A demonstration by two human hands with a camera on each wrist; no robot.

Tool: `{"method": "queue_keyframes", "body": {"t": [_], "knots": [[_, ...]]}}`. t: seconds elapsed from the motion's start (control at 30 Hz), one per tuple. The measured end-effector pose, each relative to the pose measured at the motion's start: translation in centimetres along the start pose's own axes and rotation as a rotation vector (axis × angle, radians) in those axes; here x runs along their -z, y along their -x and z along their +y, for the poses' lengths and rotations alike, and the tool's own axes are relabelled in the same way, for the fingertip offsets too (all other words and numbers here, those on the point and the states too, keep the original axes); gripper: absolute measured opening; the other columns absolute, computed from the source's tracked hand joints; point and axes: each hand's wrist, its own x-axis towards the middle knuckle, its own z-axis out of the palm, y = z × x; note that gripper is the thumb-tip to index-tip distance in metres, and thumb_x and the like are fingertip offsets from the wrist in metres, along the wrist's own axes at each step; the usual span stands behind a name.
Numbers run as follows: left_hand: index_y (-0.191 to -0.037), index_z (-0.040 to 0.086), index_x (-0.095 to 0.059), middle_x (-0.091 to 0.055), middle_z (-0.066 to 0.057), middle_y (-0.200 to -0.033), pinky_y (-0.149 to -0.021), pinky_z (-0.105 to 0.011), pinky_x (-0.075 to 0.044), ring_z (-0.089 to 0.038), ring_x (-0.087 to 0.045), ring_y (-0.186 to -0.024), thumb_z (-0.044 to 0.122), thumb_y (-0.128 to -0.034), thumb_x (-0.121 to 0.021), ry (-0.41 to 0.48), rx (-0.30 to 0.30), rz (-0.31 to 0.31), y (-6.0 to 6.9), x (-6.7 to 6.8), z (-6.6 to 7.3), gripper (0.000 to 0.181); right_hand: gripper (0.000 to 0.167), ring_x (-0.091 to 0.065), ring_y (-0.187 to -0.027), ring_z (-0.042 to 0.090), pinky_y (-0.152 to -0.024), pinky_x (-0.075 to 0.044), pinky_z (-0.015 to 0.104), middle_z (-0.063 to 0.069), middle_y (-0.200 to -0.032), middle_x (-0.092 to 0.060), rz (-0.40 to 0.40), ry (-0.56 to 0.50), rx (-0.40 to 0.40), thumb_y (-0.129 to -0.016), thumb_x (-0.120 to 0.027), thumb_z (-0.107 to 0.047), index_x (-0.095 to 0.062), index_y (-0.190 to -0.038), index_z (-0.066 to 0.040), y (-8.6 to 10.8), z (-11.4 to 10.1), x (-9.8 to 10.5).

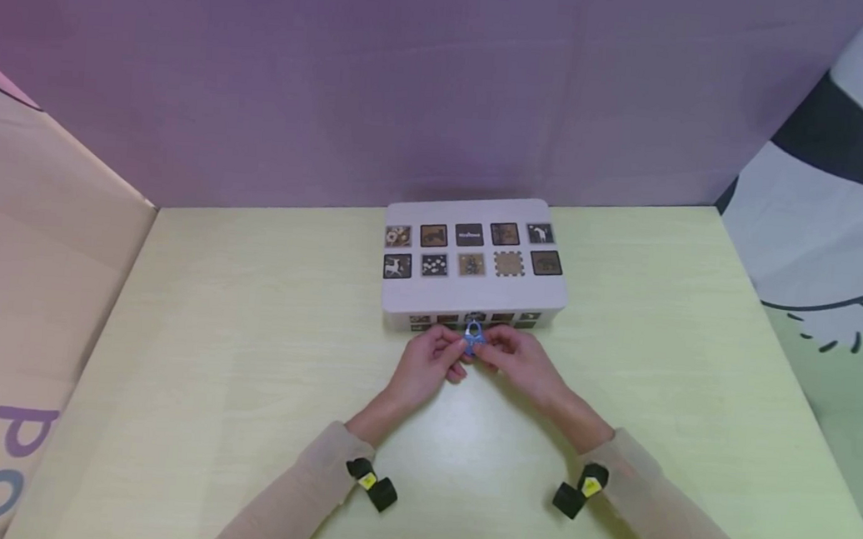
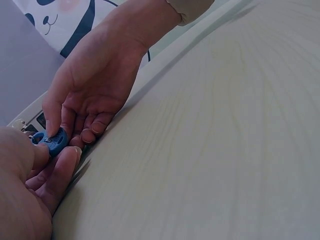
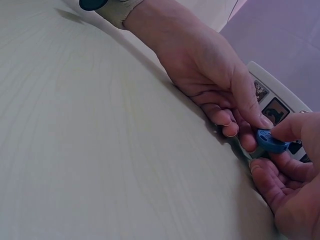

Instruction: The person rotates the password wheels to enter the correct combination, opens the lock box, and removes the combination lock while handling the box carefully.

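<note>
A small blue padlock point(image 1: 474, 338) hangs at the front clasp of a white box point(image 1: 475, 298) with dark and brown picture squares on its lid and front. My left hand point(image 1: 425, 363) pinches the padlock's left side between thumb and fingers. From the other side my right hand point(image 1: 524, 364) pinches it too, thumb on its face. In the left wrist view the padlock point(image 2: 56, 142) shows between both thumbs, partly covered by fingertips. The right wrist view shows the padlock point(image 3: 272, 142) against the box front; I cannot tell whether its shackle is fastened.
The box stands on a pale wood-grain table point(image 1: 262, 333), close to the purple cloth wall point(image 1: 353, 97) at the back. Printed cloth panels point(image 1: 846, 248) flank the table. Black wrist cameras point(image 1: 580, 490) are strapped over both sleeves.
</note>
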Motion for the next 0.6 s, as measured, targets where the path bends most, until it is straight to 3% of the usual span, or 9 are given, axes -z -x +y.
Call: {"method": "queue_keyframes", "body": {"t": [0.43,0.6], "knots": [[-0.113,-0.007,-0.058,-0.07,-0.021,-0.099,-0.067,-0.025,-0.063,-0.014,-0.066,-0.072,0.005,-0.1043,-0.058,0.003,0.003,0.005,-0.14,0.03,-0.05,0.015,0.033,-0.065,-0.098,0.022,-0.088,-0.058,0.03,0.016,-0.112,-0.068,-0.02,-0.009,-0.003,-0.097,-0.069,-0.017,-0.062,-0.121,0.005,0.05,-0.06,0.13],[-0.113,-0.008,-0.058,-0.07,-0.021,-0.099,-0.067,-0.025,-0.063,-0.014,-0.066,-0.071,0.005,-0.1043,-0.057,0.01,0.0,0.004,-0.15,0.04,-0.09,0.016,0.033,-0.063,-0.094,0.021,-0.084,-0.058,0.027,0.016,-0.11,-0.067,-0.024,-0.018,0.008,-0.097,-0.07,-0.015,-0.061,-0.121,0.006,0.07,0.03,0.18]]}}
